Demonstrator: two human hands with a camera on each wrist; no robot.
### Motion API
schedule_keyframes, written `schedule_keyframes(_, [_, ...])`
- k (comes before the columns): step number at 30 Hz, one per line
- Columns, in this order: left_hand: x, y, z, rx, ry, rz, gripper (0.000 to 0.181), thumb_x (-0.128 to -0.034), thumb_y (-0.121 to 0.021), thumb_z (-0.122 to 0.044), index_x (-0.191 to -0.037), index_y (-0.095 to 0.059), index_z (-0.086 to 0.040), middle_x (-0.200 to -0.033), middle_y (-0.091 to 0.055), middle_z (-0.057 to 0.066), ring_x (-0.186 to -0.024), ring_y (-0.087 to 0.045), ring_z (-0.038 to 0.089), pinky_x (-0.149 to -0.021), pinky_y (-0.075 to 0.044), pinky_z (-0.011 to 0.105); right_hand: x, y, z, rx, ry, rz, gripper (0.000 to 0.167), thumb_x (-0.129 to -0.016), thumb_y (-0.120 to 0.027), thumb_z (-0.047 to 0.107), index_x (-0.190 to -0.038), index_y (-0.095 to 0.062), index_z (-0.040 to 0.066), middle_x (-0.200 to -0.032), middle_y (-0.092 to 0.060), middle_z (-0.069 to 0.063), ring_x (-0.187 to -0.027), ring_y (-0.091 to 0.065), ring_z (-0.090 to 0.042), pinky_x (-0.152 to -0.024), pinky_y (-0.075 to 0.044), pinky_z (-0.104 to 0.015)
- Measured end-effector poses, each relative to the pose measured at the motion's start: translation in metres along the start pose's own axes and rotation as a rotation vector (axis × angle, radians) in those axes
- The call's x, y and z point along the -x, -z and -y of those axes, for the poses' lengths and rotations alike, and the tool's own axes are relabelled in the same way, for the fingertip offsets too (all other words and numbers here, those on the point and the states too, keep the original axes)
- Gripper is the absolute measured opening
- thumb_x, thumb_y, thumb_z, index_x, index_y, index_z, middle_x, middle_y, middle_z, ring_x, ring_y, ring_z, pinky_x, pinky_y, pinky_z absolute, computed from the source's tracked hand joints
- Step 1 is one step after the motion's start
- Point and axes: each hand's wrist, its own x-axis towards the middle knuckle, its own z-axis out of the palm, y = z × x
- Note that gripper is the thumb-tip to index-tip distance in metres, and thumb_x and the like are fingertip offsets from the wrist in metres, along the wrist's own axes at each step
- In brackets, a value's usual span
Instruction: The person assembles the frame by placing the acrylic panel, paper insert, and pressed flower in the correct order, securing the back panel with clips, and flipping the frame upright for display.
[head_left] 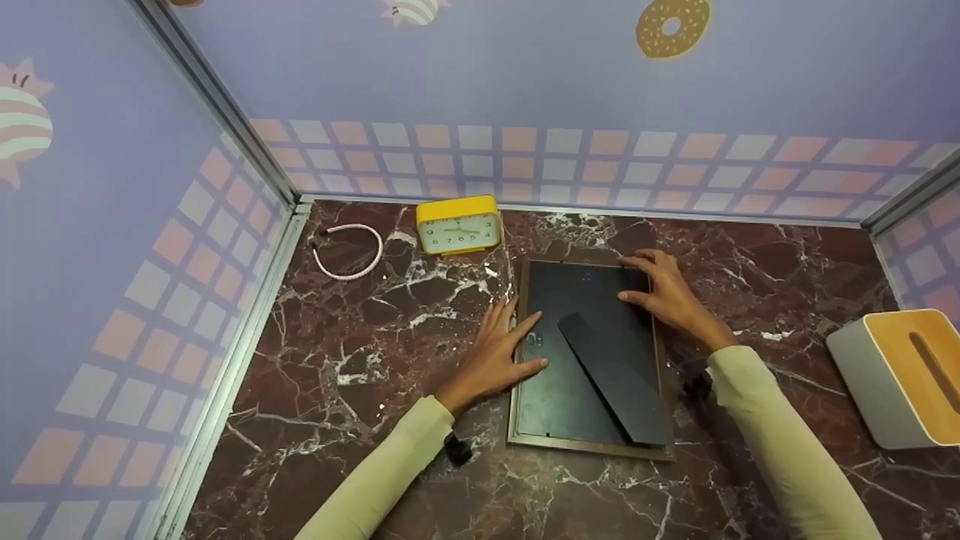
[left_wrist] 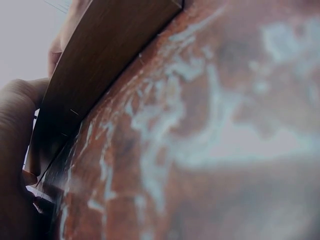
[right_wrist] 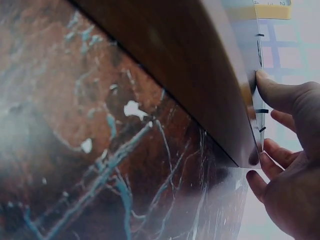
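A picture frame [head_left: 525,420] lies face down on the marbled table, its black back upward. The stand leg [head_left: 611,382] runs slantwise across that back. At the frame's left edge rests my left hand [head_left: 491,356], thumb and one finger spread over the backing, other fingers beside the rim. My right hand [head_left: 667,296] touches the far right corner, with its thumb on the backing. In the right wrist view, fingers of the right hand [right_wrist: 295,165] reach around the corner of the brown wooden side [right_wrist: 200,75]. The left wrist view shows the frame's side [left_wrist: 100,65] beside my left fingers.
A yellow alarm clock [head_left: 459,225] stands near the back wall, left of the frame. Further left lies a pale headband [head_left: 380,255]. A white tissue box [head_left: 870,382] with a wooden top stands at the right. Patterned walls [head_left: 570,75] bound the table's back and sides.
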Motion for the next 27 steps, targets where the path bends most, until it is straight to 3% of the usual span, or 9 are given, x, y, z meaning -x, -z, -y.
schedule_keyframes(7, [-0.001,-0.001,0.000,-0.002,-0.007,0.000,0.085,-0.1005,-0.072,-0.061,-0.173,-0.041,-0.026,-0.183,-0.012,0.020,-0.170,-0.002,0.044,-0.133,-0.006,0.070,0.000,-0.001,-0.003,-0.002,-0.012,0.004,0.059,-0.098,-0.083,0.005,-0.151,-0.061,-0.007,-0.156,-0.043,-0.039,-0.144,-0.038,-0.057,-0.116,-0.034,-0.074])
schedule_keyframes(15, [0.000,-0.001,0.000,0.013,0.004,-0.001,0.086,-0.1000,-0.072,-0.061,-0.173,-0.041,-0.027,-0.184,-0.011,0.019,-0.169,0.000,0.045,-0.132,-0.007,0.073,0.000,-0.006,-0.001,-0.005,-0.013,-0.048,0.053,-0.096,-0.084,0.004,-0.144,-0.065,-0.009,-0.149,-0.049,-0.038,-0.139,-0.041,-0.055,-0.118,-0.033,-0.072])
schedule_keyframes(21, [0.001,0.000,0.000,0.019,0.011,0.006,0.085,-0.1012,-0.071,-0.062,-0.173,-0.040,-0.028,-0.184,-0.010,0.019,-0.169,0.001,0.045,-0.132,-0.007,0.073,0.003,-0.011,-0.001,0.005,0.043,-0.091,0.049,-0.096,-0.084,0.001,-0.141,-0.068,-0.011,-0.146,-0.050,-0.040,-0.136,-0.044,-0.057,-0.110,-0.038,-0.072])
schedule_keyframes(27, [0.000,-0.001,0.000,0.018,0.024,0.013,0.086,-0.1005,-0.071,-0.063,-0.173,-0.040,-0.030,-0.184,-0.010,0.016,-0.170,0.001,0.041,-0.134,-0.005,0.069,0.005,-0.010,-0.003,0.010,0.094,-0.070,0.049,-0.097,-0.081,-0.001,-0.142,-0.066,-0.013,-0.149,-0.048,-0.043,-0.137,-0.043,-0.059,-0.111,-0.037,-0.074])
